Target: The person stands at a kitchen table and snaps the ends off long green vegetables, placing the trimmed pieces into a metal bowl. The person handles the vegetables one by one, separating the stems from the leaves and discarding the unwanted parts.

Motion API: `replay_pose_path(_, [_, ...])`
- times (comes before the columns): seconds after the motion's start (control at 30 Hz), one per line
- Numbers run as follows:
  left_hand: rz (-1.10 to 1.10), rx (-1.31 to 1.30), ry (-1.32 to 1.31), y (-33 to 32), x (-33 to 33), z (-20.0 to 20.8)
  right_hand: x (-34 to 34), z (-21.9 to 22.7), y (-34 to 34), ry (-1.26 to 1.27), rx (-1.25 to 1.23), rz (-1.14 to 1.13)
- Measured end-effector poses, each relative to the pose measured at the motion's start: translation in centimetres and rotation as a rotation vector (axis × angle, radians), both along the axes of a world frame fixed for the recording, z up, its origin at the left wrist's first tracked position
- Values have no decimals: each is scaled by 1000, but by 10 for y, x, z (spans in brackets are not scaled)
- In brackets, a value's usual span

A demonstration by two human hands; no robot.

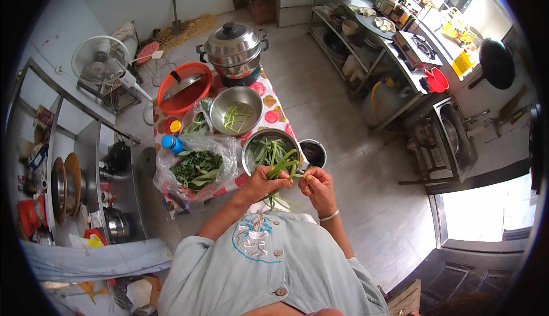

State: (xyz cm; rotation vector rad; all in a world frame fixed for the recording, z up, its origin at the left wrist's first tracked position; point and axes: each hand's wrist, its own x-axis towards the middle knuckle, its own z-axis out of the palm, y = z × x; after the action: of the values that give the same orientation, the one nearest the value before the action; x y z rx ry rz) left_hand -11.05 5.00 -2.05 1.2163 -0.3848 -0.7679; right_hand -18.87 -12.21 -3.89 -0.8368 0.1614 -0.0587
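Observation:
A bunch of long green vegetable stalks (280, 171) is in my left hand (266, 183), its fingers closed round them. Thin ends trail below that hand, over my shirt front. My right hand (318, 187) is closed in a pinch on the end of one pale stalk, just right of the bunch. Both hands are above the near rim of a steel pot (245, 159) holding cut green stalks and leaves. Beyond it, a steel bowl (217, 116) contains a few thin green stems. Left of the pot, a clear plastic bag (163, 182) lies open around leafy greens (197, 170).
A small container (323, 159) with dark contents stands right of the pot. Farther back on the patterned tablecloth (278, 115) are a lidded steamer pot (234, 47) and an orange basin (166, 102). A blue-capped bottle (170, 143) stands by the bag. Shelves (94, 122) line the left.

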Motion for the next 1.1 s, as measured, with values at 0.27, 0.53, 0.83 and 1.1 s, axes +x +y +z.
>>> replay_pose_path(0.27, [320,-69,206,-63,84,-4,56,26,-83,12,-16,-216])
replay_pose_path(0.53, [573,-168,381,-74,129,-8,92,-71,-161,195,-838,-255])
replay_pose_path(0.83, [1020,-162,305,-88,138,15,157,-168,-198,133,-1657,286])
replay_pose_path(1.1, [1214,-103,217,-107,122,15,196,-131,-212,43,-1704,598])
